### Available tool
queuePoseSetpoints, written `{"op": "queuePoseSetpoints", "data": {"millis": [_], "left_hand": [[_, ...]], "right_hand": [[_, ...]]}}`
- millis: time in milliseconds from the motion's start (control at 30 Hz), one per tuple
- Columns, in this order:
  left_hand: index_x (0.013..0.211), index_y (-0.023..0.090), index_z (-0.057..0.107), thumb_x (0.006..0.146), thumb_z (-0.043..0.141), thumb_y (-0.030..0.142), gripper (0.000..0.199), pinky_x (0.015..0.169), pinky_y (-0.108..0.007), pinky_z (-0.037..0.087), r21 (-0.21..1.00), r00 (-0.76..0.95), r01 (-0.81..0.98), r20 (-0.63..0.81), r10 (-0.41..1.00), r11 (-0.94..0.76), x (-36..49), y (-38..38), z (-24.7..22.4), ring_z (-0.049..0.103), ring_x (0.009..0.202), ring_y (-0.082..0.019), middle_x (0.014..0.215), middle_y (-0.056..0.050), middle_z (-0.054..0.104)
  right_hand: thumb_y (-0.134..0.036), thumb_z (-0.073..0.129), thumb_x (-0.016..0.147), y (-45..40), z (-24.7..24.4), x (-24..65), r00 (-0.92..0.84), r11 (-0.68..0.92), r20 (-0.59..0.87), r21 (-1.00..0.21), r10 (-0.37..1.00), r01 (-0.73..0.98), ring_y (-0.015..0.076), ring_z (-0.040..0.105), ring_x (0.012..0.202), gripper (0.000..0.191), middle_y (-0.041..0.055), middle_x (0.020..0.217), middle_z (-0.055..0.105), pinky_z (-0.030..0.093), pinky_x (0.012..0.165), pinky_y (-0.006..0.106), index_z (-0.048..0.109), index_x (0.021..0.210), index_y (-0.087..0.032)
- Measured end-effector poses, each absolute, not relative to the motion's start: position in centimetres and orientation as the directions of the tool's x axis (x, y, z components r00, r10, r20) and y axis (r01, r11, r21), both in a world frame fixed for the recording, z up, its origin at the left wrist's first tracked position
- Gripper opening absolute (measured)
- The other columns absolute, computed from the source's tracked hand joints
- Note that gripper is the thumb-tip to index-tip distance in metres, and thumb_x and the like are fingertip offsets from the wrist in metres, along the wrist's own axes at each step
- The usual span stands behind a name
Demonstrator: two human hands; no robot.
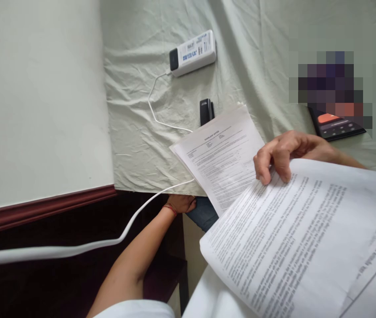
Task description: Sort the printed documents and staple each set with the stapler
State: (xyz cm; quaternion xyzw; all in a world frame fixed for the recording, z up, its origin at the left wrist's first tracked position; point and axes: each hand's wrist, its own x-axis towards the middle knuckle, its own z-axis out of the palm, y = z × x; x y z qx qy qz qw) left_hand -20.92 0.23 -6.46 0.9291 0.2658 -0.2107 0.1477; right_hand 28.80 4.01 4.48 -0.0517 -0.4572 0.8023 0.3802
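Note:
My right hand is closed on the edge of a bundle of printed sheets, thumb and fingers pinching it. The bundle curves toward me and covers part of a second paper stack, headed page up, lying on the cloth-covered surface. Low at the surface's edge, my left hand rests on a dark-trousered leg, its visible fingers curled. A red thread circles that wrist. Nothing shows in this hand, though it is partly hidden.
A black stapler-like object lies just behind the paper stack. Beyond it is a white power bank with a white cable running off to the left. A dark tablet or phone lies at right, partly blurred. A wall bounds the left side.

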Motion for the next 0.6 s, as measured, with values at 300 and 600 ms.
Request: {"op": "queuePoseSetpoints", "data": {"millis": [300, 600], "left_hand": [[0.122, 0.023, 0.073, 0.097, 0.048, 0.039, 0.039, 0.111, -0.053, 0.047, 0.17, 0.776, 0.551, -0.466, 0.426, -0.817, -20.8, 0.28, -6.32, 0.066, 0.119, -0.035, 0.117, -0.014, 0.076], [0.123, 0.025, 0.073, 0.096, 0.048, 0.039, 0.039, 0.115, -0.056, 0.044, 0.174, 0.771, 0.557, -0.471, 0.428, -0.812, -20.68, 0.3, -6.02, 0.062, 0.128, -0.036, 0.122, -0.013, 0.075]], "right_hand": [[-0.03, 0.066, 0.096, 4.14, 4.31, 28.84, -0.711, -0.271, 0.274, -0.79, 0.647, -0.551, 0.0196, 0.073, 0.089, 0.021, 0.0109, 0.104, 0.076, 0.06, 0.082, 0.031, 0.076, 0.086, -0.015], [-0.035, 0.067, 0.096, 4.27, 4.28, 28.9, -0.722, -0.263, 0.26, -0.81, 0.641, -0.524, 0.0194, 0.072, 0.089, 0.024, 0.0113, 0.103, 0.075, 0.06, 0.082, 0.031, 0.074, 0.085, -0.015]]}}
